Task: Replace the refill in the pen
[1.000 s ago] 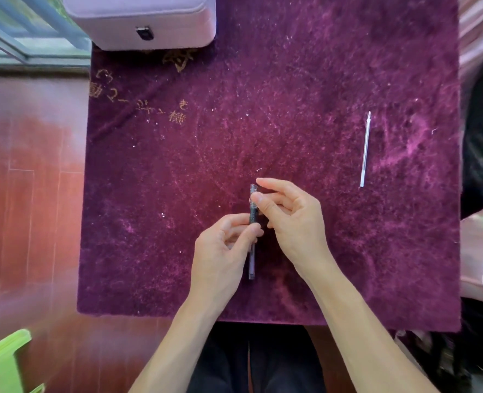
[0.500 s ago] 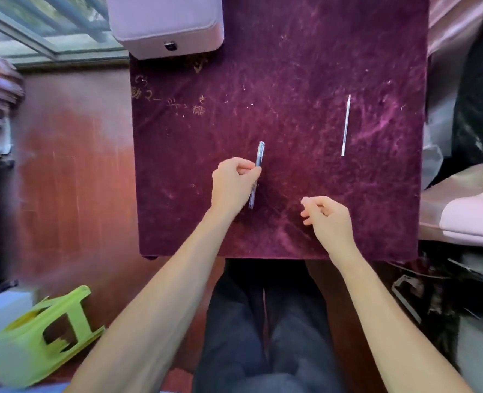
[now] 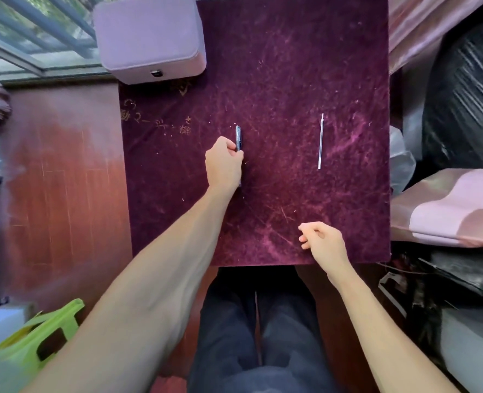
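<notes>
**Pen clasped in the curled left hand**

It is held over the velvet cloth's middle. A white refill is laid by the cloth's right edge; the right hand is held loosely curled, empty, at its front edge.
</notes>
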Demonstrator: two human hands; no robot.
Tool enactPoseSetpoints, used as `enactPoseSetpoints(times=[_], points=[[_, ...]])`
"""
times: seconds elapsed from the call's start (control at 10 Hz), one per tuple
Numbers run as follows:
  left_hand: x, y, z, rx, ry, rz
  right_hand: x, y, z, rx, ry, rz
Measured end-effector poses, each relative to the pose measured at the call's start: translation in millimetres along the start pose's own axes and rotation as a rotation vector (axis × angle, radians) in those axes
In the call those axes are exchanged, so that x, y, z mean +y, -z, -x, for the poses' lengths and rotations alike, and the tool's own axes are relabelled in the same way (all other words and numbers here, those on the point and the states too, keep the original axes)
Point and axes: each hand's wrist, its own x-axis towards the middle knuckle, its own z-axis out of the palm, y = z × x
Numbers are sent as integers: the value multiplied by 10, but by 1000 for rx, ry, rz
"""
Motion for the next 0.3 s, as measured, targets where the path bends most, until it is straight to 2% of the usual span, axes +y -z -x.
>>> enactPoseSetpoints(times=[0.3], points=[[-23, 148, 152, -27, 5, 26, -12, -5, 119, 8, -10, 15]])
